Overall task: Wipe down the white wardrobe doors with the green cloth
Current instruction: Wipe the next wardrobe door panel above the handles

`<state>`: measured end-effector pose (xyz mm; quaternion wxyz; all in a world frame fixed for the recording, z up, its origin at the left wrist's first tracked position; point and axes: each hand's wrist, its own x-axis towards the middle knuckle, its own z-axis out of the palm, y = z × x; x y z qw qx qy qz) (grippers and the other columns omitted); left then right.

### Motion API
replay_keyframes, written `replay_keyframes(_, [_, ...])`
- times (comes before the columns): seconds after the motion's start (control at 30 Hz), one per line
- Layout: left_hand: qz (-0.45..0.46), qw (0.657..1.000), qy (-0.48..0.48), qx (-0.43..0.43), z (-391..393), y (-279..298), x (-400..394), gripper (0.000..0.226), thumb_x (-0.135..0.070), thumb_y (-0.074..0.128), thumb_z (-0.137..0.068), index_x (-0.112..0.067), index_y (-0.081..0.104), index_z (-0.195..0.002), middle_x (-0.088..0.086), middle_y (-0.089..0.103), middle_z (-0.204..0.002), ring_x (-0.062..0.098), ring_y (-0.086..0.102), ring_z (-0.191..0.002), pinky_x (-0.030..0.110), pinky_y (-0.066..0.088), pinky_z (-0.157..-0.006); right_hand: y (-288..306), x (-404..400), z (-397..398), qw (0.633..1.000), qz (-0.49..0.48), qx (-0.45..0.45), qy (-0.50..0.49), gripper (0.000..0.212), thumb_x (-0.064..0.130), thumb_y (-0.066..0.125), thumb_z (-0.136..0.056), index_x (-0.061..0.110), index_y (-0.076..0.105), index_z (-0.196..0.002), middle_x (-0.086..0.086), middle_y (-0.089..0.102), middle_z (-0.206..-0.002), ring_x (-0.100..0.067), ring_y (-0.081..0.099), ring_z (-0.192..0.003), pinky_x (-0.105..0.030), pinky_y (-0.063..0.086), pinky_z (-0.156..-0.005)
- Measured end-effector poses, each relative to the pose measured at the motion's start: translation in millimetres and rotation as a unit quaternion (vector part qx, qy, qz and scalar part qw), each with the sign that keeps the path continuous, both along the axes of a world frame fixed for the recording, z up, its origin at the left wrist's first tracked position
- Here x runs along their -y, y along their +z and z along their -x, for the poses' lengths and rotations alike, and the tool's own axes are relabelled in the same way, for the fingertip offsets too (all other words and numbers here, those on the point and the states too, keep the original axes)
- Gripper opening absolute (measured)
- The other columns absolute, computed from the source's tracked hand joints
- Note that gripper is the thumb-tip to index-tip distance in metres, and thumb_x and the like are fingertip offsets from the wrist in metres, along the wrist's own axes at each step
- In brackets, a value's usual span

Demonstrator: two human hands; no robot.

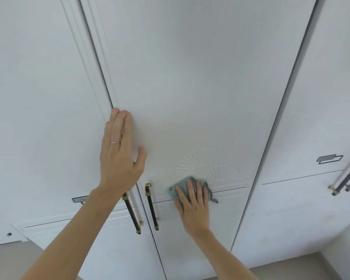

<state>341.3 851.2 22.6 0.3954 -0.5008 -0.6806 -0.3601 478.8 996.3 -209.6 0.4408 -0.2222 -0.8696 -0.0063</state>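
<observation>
Green cloth [187, 185] lies bunched flat against the middle wardrobe door [190, 77], just below its embossed fan motif [206, 164], pinned under the straight fingers of the right hand [192, 205]. Well apart from it, the left hand [119, 156] presses open-palmed against that door's left edge, above the black-and-brass handles [152, 207]. Wiping looks mid-panel; next the cloth probably needs sweeping over the motif's grooves and the untouched panel above.

1. A small grey sticker [79, 199] on the left wardrobe door [38, 118] carries faint print, too blurred to read.
2. A grey label [326, 158] on the right-hand door [321, 118] shows no legible text.
3. No other writing, brand or number shows.
</observation>
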Motion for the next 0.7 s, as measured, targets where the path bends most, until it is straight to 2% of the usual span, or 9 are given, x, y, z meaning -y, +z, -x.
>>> replay_keyframes(0.1, [0.005,1.0,-0.001,-0.002,2,0,1,0.075,-0.007,0.06,-0.089,0.008,0.032,-0.157,0.016,0.03,-0.164,0.028,0.014,-0.161,0.053,0.022,-0.129,-3,-14,-8,1.0,0.002,0.009,-0.006,0.043,0.045,0.034,-0.11,0.037,0.037,-0.152,0.006,0.014,-0.168,-0.035,0.035,-0.144,-0.044,0.009,-0.128])
replay_keyframes(0.2, [0.0,1.0,0.002,-0.012,4,-2,-1,0.074,-0.006,0.059,-0.089,0.01,0.033,-0.156,0.019,0.032,-0.162,0.033,0.017,-0.16,0.059,0.027,-0.125,44,-60,-15,0.993,0.003,-0.095,-0.066,0.048,0.048,0.033,-0.11,0.029,0.036,-0.154,-0.006,0.021,-0.166,-0.04,0.024,-0.149,-0.049,0.01,-0.127])
replay_keyframes(0.3, [-0.01,1.0,0.005,-0.009,3,-5,-6,0.074,-0.005,0.06,-0.09,0.01,0.032,-0.156,0.021,0.031,-0.162,0.039,0.019,-0.159,0.057,0.026,-0.126,98,-103,-22,0.944,0.1,-0.272,-0.155,0.057,0.043,0.026,-0.111,0.013,0.023,-0.16,-0.023,0.021,-0.165,-0.045,0.016,-0.153,-0.054,0.013,-0.126])
replay_keyframes(0.4, [-0.02,1.0,0.007,-0.01,2,-8,-10,0.073,-0.005,0.06,-0.09,0.011,0.032,-0.156,0.018,0.027,-0.163,0.039,0.018,-0.159,0.056,0.021,-0.128,113,-88,-6,0.882,0.206,-0.385,-0.176,0.059,0.038,0.025,-0.112,0.005,0.016,-0.161,-0.026,0.016,-0.166,-0.045,0.014,-0.154,-0.053,0.011,-0.126])
replay_keyframes(0.43, [-0.024,1.0,0.009,-0.012,3,-9,-10,0.073,-0.005,0.059,-0.09,0.011,0.032,-0.156,0.018,0.026,-0.163,0.037,0.017,-0.159,0.053,0.019,-0.129,107,-69,6,0.878,0.223,-0.386,-0.173,0.06,0.036,0.026,-0.112,0.005,0.012,-0.161,-0.027,0.014,-0.166,-0.045,0.013,-0.154,-0.054,0.01,-0.126])
replay_keyframes(0.47, [-0.026,1.0,0.011,-0.013,4,-9,-11,0.073,-0.006,0.059,-0.09,0.011,0.031,-0.156,0.019,0.027,-0.163,0.035,0.017,-0.159,0.05,0.016,-0.13,95,-45,19,0.889,0.225,-0.364,-0.16,0.061,0.035,0.027,-0.112,0.006,0.008,-0.162,-0.029,0.01,-0.166,-0.046,0.011,-0.154,-0.056,0.01,-0.126])
replay_keyframes(0.57, [-0.027,0.999,0.02,-0.016,4,-11,-13,0.073,-0.006,0.058,-0.091,0.01,0.031,-0.156,0.021,0.028,-0.163,0.034,0.016,-0.159,0.047,0.013,-0.13,42,28,44,0.946,0.221,-0.223,-0.085,0.064,0.043,0.026,-0.111,0.021,-0.002,-0.164,-0.02,-0.005,-0.17,-0.043,-0.001,-0.156,-0.057,0.003,-0.125])
replay_keyframes(0.63, [-0.027,0.999,0.019,-0.018,4,-10,-12,0.073,-0.006,0.058,-0.091,0.01,0.032,-0.156,0.02,0.028,-0.163,0.031,0.015,-0.16,0.047,0.014,-0.13,25,22,38,0.961,0.199,-0.184,-0.058,0.063,0.048,0.024,-0.11,0.03,-0.003,-0.164,-0.009,-0.012,-0.171,-0.037,-0.006,-0.157,-0.055,-0.002,-0.126])
replay_keyframes(0.7, [-0.021,0.999,0.019,-0.022,6,-9,-12,0.072,-0.007,0.059,-0.091,0.011,0.032,-0.156,0.018,0.027,-0.163,0.027,0.012,-0.161,0.047,0.015,-0.13,32,-20,19,0.957,0.182,-0.208,-0.084,0.062,0.052,0.021,-0.11,0.032,-0.003,-0.163,-0.005,-0.013,-0.171,-0.034,-0.007,-0.157,-0.053,-0.003,-0.126])
